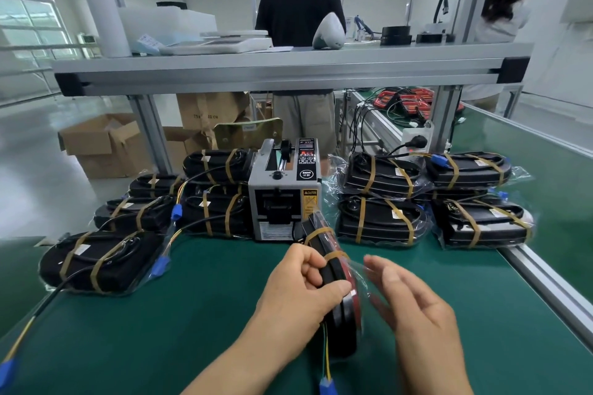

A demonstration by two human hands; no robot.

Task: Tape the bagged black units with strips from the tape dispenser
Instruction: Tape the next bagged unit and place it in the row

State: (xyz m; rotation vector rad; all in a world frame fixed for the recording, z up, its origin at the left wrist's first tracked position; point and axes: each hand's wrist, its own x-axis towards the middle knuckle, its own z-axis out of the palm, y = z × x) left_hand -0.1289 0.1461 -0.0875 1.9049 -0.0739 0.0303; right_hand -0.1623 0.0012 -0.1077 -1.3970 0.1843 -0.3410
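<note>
The left hand [301,285] grips a bagged black unit [345,327], its fingers [308,266] curled round the upper edge. The unit stands on its edge in the middle of the green table [208,314], toward the near edge, just in front of the tape dispenser [284,199]. Two tan strips circle its far end. The right hand [414,308] is released, fingers straight beside the bag's loose plastic. Taped units [96,260] lie piled on both sides of the dispenser.
</note>
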